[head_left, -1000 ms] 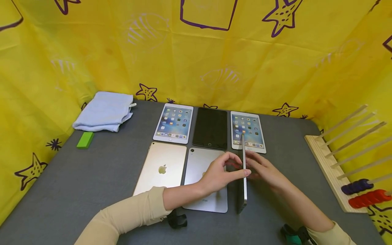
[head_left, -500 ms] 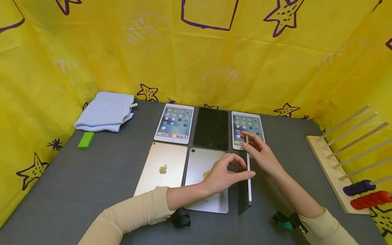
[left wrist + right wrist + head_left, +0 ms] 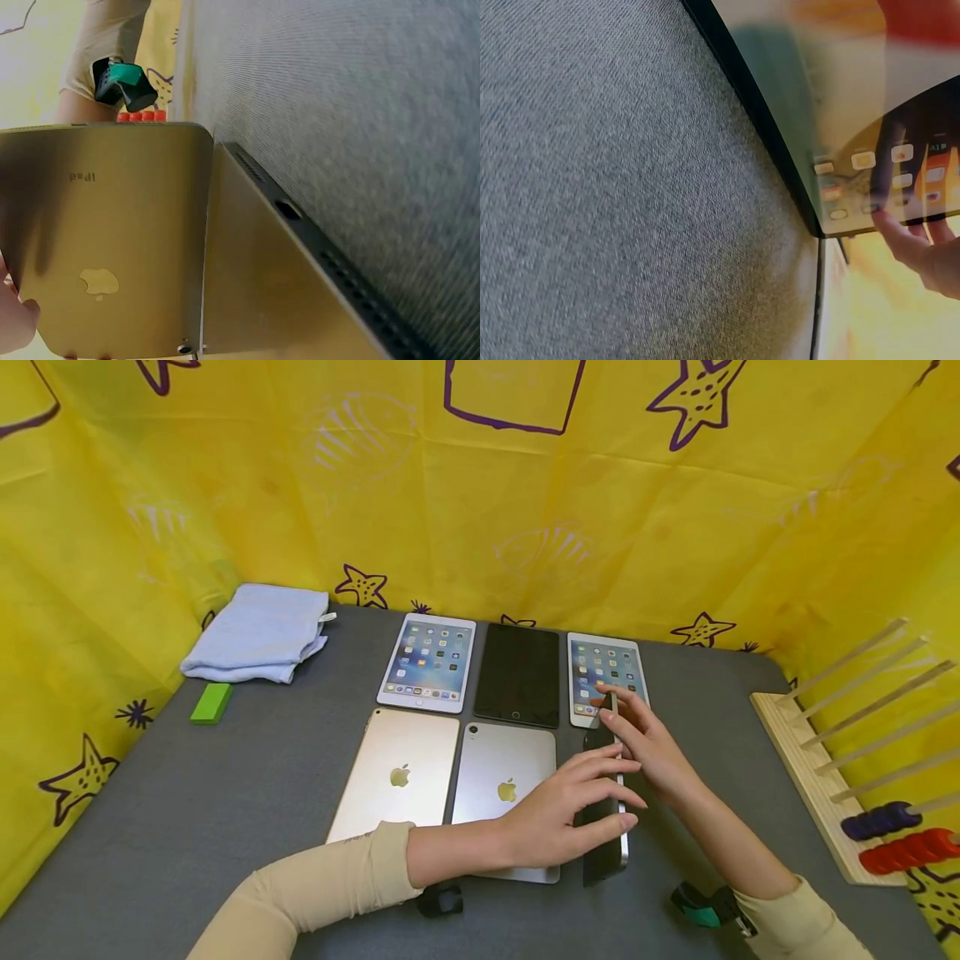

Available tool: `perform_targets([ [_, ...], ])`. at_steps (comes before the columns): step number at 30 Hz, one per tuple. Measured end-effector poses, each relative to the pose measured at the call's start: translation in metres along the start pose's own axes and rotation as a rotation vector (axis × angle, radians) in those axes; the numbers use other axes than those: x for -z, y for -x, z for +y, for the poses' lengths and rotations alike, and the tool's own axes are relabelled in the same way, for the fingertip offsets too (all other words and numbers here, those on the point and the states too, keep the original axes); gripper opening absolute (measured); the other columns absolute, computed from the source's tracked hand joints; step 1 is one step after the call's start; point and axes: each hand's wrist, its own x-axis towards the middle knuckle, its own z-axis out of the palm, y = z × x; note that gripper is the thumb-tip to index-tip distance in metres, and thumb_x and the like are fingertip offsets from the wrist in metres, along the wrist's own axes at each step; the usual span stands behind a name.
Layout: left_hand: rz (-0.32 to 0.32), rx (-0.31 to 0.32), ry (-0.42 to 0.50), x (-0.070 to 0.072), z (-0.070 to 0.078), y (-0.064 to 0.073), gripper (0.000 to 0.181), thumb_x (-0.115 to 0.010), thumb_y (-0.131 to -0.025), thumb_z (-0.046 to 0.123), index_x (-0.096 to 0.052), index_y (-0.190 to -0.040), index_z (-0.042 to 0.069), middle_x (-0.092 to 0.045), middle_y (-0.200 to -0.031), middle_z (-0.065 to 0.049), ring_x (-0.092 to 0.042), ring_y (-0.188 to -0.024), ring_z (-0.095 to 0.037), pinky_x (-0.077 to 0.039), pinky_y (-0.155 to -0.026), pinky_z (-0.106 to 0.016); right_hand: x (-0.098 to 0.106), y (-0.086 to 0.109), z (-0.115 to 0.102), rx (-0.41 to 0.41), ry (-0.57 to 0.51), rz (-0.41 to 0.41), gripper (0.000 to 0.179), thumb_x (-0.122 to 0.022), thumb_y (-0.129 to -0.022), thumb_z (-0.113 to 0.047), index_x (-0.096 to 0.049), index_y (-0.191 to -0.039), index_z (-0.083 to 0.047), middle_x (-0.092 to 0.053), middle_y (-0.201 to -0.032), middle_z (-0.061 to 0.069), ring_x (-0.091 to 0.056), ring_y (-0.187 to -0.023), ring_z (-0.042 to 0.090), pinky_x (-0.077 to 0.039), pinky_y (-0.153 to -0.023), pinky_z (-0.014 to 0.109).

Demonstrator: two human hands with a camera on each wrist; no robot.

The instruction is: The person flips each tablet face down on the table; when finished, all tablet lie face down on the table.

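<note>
A tablet stands on its long edge on the table, tilted slightly. My right hand grips its far upper corner. Spread fingers of my left hand lie over the upper edge nearer me, mostly straight; whether they touch it is unclear. In the left wrist view the tablet's back shows an apple logo and lens. In the right wrist view its lit screen carries app icons, with fingers at the far edge. Beside it lie a silver tablet and a gold tablet, backs up.
Behind are two white tablets with lit screens and a black tablet between them. At left lie a folded light-blue cloth and a green block. A wooden bead rack stands at right; yellow cloth walls surround the table.
My right hand has moved from the tablet's middle to its far upper corner. My left hand has gone from pinching the edge to spread fingers over it. The tablet leans more.
</note>
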Motion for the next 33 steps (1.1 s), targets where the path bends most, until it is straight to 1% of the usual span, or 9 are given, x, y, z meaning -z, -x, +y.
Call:
perform_targets([
  [2, -0.021, 0.009, 0.004, -0.001, -0.001, 0.000, 0.019, -0.061, -0.097, 0.021, -0.067, -0.114, 0.016, -0.045, -0.147, -0.001, -0.022, -0.144, -0.012, -0.023, -0.115, -0.035, 0.001, 0.001, 0.001, 0.011, -0.019, -0.017, 0.044, -0.045, -0.105, -0.029, -0.038, -0.146, -0.017, -0.038, -0.144, 0.024, -0.036, -0.125, 0.040, -0.050, -0.063, 0.026],
  [5, -0.048, 0.012, -0.003, -0.002, -0.002, -0.001, 0.021, -0.062, -0.096, 0.025, -0.065, -0.116, 0.018, -0.042, -0.149, 0.003, -0.018, -0.145, -0.010, -0.023, -0.115, -0.034, 0.003, 0.001, 0.001, 0.005, -0.026, -0.029, 0.040, -0.044, -0.105, -0.029, -0.040, -0.144, -0.019, -0.037, -0.143, 0.024, -0.036, -0.124, 0.037, -0.050, -0.062, 0.026],
  [10, -0.117, -0.007, -0.042, -0.004, -0.006, -0.002, 0.033, -0.068, -0.092, 0.032, -0.060, -0.121, 0.020, -0.033, -0.154, 0.007, -0.012, -0.147, -0.009, -0.022, -0.115, -0.030, 0.006, 0.003, 0.001, -0.018, -0.037, -0.041, 0.039, -0.042, -0.105, -0.029, -0.042, -0.142, -0.016, -0.037, -0.142, 0.024, -0.044, -0.118, 0.034, -0.051, -0.071, 0.028],
  [14, -0.152, -0.063, -0.098, -0.007, -0.009, -0.001, 0.052, -0.077, -0.082, 0.038, -0.055, -0.125, 0.019, -0.025, -0.158, 0.006, -0.007, -0.148, -0.012, -0.020, -0.115, -0.028, 0.008, 0.005, 0.001, -0.022, -0.040, -0.061, 0.041, -0.041, -0.106, -0.030, -0.039, -0.144, -0.015, -0.036, -0.143, 0.022, -0.048, -0.117, 0.033, -0.052, -0.076, 0.028],
  [18, -0.157, -0.120, -0.153, -0.011, -0.012, -0.001, 0.072, -0.085, -0.072, 0.044, -0.052, -0.129, 0.016, -0.019, -0.160, 0.002, -0.005, -0.149, -0.016, -0.021, -0.114, -0.025, 0.010, 0.007, 0.001, -0.027, -0.024, -0.073, 0.045, -0.039, -0.106, -0.033, -0.035, -0.147, -0.014, -0.034, -0.146, 0.020, -0.039, -0.125, 0.037, -0.050, -0.084, 0.031],
  [23, -0.172, -0.180, -0.264, -0.014, -0.014, -0.003, 0.082, -0.083, -0.073, 0.047, -0.047, -0.137, 0.013, -0.014, -0.162, -0.005, -0.003, -0.149, -0.019, -0.020, -0.113, -0.021, 0.013, 0.008, 0.002, -0.030, -0.024, -0.082, 0.047, -0.037, -0.106, -0.037, -0.032, -0.149, -0.017, -0.031, -0.148, 0.020, -0.034, -0.131, 0.039, -0.048, -0.091, 0.036],
  [26, -0.212, -0.167, -0.280, -0.016, -0.014, -0.002, 0.088, -0.081, -0.076, 0.047, -0.039, -0.146, 0.014, -0.005, -0.163, -0.005, 0.000, -0.149, -0.018, -0.022, -0.112, -0.021, 0.014, 0.009, 0.003, -0.019, -0.036, -0.089, 0.049, -0.035, -0.107, -0.037, -0.029, -0.149, -0.014, -0.030, -0.148, 0.024, -0.034, -0.132, 0.040, -0.048, -0.093, 0.035],
  [29, -0.280, -0.105, -0.277, -0.018, -0.011, -0.001, 0.094, -0.079, -0.079, 0.045, -0.028, -0.153, 0.018, 0.008, -0.163, -0.001, 0.006, -0.148, -0.015, -0.027, -0.108, -0.019, 0.016, 0.011, 0.004, -0.009, -0.033, -0.083, 0.049, -0.033, -0.107, -0.037, -0.027, -0.148, -0.010, -0.030, -0.148, 0.025, -0.036, -0.131, 0.037, -0.047, -0.095, 0.029],
  [33, -0.339, -0.038, -0.299, -0.022, -0.008, 0.000, 0.097, -0.075, -0.082, 0.045, -0.017, -0.157, 0.023, 0.020, -0.160, -0.005, 0.011, -0.146, -0.014, -0.033, -0.104, -0.020, 0.018, 0.015, 0.005, 0.002, -0.042, -0.060, 0.048, -0.032, -0.108, -0.035, -0.027, -0.146, -0.007, -0.039, -0.144, 0.014, -0.047, -0.125, 0.026, -0.049, -0.091, 0.026],
])
